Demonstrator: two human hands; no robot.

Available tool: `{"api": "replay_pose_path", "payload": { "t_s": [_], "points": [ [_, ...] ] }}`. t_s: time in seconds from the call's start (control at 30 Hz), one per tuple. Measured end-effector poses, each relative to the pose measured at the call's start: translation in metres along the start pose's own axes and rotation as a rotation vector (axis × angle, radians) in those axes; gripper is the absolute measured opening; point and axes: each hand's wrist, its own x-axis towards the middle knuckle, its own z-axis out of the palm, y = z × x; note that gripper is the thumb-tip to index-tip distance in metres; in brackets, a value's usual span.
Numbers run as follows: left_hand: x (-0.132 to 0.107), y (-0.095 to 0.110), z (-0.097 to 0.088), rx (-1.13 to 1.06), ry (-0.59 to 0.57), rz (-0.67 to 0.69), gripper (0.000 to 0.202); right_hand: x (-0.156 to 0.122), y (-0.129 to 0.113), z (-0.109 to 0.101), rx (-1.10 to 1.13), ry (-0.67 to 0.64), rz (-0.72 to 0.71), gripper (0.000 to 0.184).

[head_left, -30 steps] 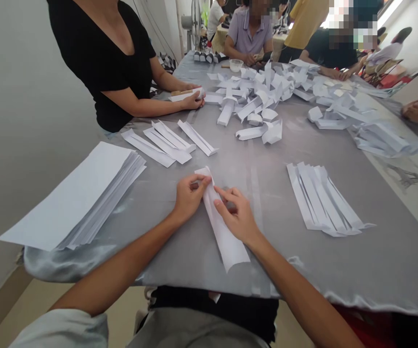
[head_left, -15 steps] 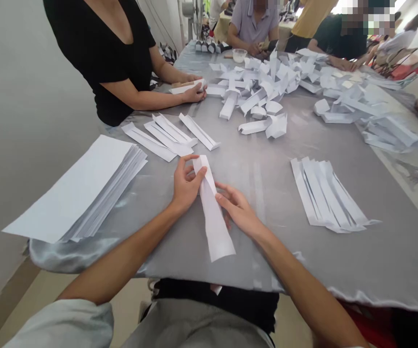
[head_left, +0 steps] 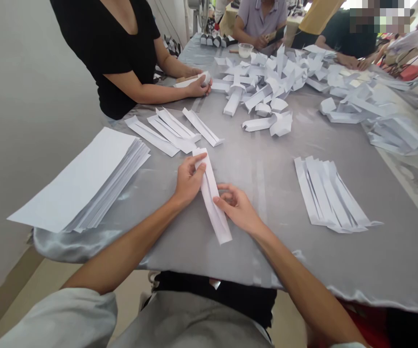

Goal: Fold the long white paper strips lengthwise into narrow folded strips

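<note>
A long white folded paper strip (head_left: 212, 200) lies on the grey cloth-covered table (head_left: 260, 241) in front of me. My left hand (head_left: 188, 179) grips its upper end, thumb and fingers closed over the fold. My right hand (head_left: 237, 209) pinches its right edge near the middle, fingers curled. The strip runs from my left fingertips down toward the table's near edge.
A stack of flat white sheets (head_left: 85, 179) lies at the left. Several folded strips (head_left: 172, 130) sit beyond my hands, and another batch (head_left: 330, 195) lies at the right. A heap of folded paper pieces (head_left: 277, 92) fills the far table. A person in black (head_left: 122, 48) folds paper at the left; others sit at the far end.
The strip has been folded narrower along its length. My left hand has slid up toward its far end, and my right hand has stayed at the middle.
</note>
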Motion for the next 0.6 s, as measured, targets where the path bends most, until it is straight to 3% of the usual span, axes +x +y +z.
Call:
{"api": "replay_pose_path", "payload": {
  "t_s": [0.1,0.27,0.43,0.6],
  "points": [
    [0.005,-0.007,-0.003,-0.006,0.073,-0.009,0.035,-0.003,0.003,0.001,0.028,0.015,-0.025,0.066],
    [0.015,-0.016,-0.011,0.006,0.216,-0.035,0.030,-0.007,0.002,0.005,-0.065,-0.051,-0.061,0.034],
    [0.020,-0.020,-0.015,0.073,0.295,0.084,0.028,-0.013,-0.004,0.010,-0.138,-0.048,-0.058,0.040],
    [0.021,-0.019,-0.016,0.052,0.331,0.085,0.029,-0.014,-0.002,0.014,-0.258,0.053,-0.049,0.037]
  ]
}}
